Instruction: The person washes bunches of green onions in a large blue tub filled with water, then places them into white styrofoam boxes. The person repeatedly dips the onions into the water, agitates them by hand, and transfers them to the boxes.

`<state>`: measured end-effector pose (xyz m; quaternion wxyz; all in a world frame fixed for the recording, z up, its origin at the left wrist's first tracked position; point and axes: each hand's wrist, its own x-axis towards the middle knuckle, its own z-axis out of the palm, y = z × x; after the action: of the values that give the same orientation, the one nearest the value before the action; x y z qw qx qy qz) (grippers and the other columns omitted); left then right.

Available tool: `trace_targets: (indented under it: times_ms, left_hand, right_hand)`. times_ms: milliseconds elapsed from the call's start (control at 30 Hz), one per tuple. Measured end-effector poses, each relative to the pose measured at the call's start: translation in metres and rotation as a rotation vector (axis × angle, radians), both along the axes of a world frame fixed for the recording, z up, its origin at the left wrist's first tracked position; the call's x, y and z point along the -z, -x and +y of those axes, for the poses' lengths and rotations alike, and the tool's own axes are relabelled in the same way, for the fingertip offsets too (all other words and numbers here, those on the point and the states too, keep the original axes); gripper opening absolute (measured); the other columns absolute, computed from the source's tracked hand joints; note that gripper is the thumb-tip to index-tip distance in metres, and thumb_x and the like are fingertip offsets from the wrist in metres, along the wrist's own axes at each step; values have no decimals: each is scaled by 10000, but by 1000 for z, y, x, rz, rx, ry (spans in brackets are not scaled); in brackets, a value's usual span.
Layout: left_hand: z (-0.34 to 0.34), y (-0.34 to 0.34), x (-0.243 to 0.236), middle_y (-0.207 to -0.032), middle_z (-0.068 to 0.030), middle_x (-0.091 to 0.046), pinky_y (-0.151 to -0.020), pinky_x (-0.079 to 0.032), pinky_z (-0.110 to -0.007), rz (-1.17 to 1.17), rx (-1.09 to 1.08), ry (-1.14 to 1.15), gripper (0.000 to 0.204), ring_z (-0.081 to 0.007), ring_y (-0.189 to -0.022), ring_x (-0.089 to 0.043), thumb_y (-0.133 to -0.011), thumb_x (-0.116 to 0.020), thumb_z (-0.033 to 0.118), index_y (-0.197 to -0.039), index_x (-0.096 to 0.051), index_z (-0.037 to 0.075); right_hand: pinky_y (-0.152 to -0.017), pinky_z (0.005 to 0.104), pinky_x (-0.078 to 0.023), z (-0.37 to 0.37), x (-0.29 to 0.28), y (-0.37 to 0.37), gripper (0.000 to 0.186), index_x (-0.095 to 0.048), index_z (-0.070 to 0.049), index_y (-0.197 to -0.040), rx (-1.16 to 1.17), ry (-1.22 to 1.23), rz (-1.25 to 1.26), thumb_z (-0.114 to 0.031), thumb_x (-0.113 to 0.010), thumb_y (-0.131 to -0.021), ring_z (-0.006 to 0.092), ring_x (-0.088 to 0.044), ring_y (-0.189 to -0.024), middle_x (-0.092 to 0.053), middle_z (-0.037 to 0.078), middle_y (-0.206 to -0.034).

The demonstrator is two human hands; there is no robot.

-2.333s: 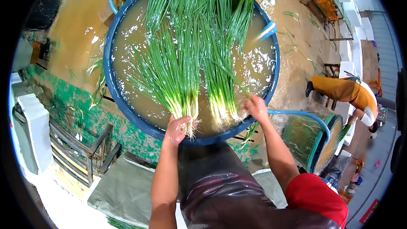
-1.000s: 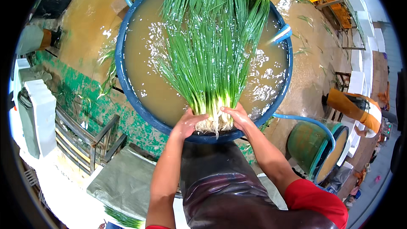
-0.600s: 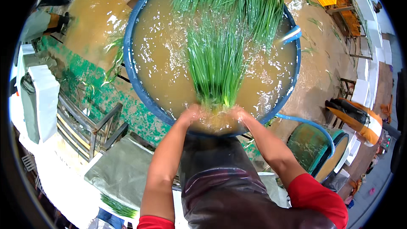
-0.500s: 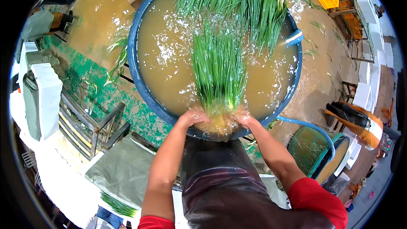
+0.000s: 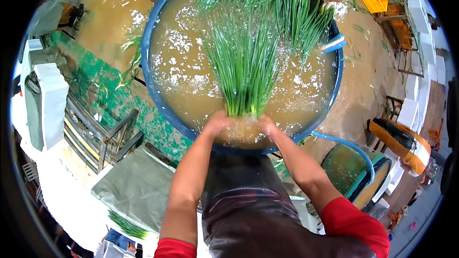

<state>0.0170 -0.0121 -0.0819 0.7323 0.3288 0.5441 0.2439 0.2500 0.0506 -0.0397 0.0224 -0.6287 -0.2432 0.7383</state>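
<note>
Scallions (image 5: pixel 246 67) in blue tub (image 5: pixel 152 91) beside hose (image 5: pixel 351 145)

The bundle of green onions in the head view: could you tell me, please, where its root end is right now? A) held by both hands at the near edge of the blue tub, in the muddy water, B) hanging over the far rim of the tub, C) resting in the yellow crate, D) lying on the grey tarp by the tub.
A: the left hand and right hand clasp the root end of the bundle of green onions in the brown water at the near rim of the blue tub.
</note>
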Motion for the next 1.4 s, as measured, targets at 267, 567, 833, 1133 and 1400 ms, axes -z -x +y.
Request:
trace_targets:
  times_ms: [267, 567, 833, 1133, 1400]
  left_hand:
    - [28, -11, -37, -1197, -176, -667, -965, -524, -442, -508, -362, 55, 385, -301, -1122, -648, -926, -630, 201, -1234, -613, -30]
    - [57, -13, -82, -1168, -128, -690, -897, -538, -386, -101, -259, 339, 475, -238, -1037, -661, -808, -791, 35, -1252, -629, -8]
    - [74, -22, -53, -1211, -114, -678, -938, -520, -384, 32, -456, 526, 392, -239, -1071, -646, -888, -757, 165, -1245, -658, 39]
    - [-19, -37, -150, -1132, -112, -683, -848, -581, -393, -506, -519, 314, 495, -222, -976, -684, -841, -760, 80, -1290, -565, 10]
    - [-116, -24, -286, -1162, -113, -671, -827, -574, -380, -456, -771, 263, 423, -221, -1011, -670, -877, -721, 87, -1271, -584, 16]
  right_hand:
    - [-788, 462, -556, 19, -2, -15, 284, -615, -23, -1221, 203, -5, 19, -101, -609, -948, 258, -650, -976, -676, 97, -1030]
    - [-734, 377, -589, 52, -23, -16, 371, -586, -18, -1247, 23, -14, 242, -111, -695, -905, 209, -671, -928, -676, 87, -1088]
    - [-885, 440, -556, 48, -28, 29, 554, -514, -33, -1363, 268, 156, 192, -373, -659, -950, 281, -629, -1087, -618, 141, -1248]
    - [-981, 504, -533, -18, -123, 0, 413, -537, 13, -1311, 235, 368, 494, -184, -613, -955, 352, -652, -1094, -623, 210, -1250]
    - [-887, 475, -585, -66, -245, 29, 427, -548, 7, -1301, -18, 343, 473, -87, -696, -911, 315, -686, -1033, -666, 178, -1173]
